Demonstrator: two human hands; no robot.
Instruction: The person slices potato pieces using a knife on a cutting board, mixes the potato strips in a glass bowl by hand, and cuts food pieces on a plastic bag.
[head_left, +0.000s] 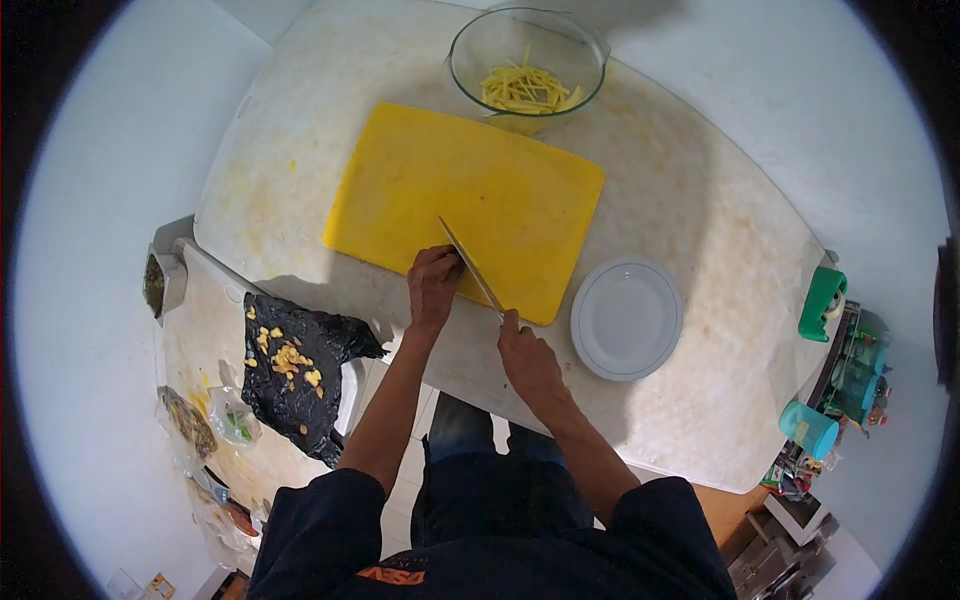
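Note:
My right hand (530, 362) grips the handle of a kitchen knife (468, 258), whose blade slants up and left over the yellow cutting board (470, 170). Close to the blade, my left hand (435, 285) is closed with its fingers curled at the board's near edge; whatever it may hold is hidden beneath the fingers. Beyond the board, a clear glass bowl (455, 75) contains pale yellow cut strips (525, 88), which look like potato. An upturned or bare white plate (627, 318) lies right of the board, near my right hand.
On the left, a black plastic bag (270, 385) carries peels and scraps (290, 357). Several plastic bags (235, 415) lie farther left. A green tape dispenser (822, 303) and a turquoise cup (808, 430) are at the right edge. Walls border the table.

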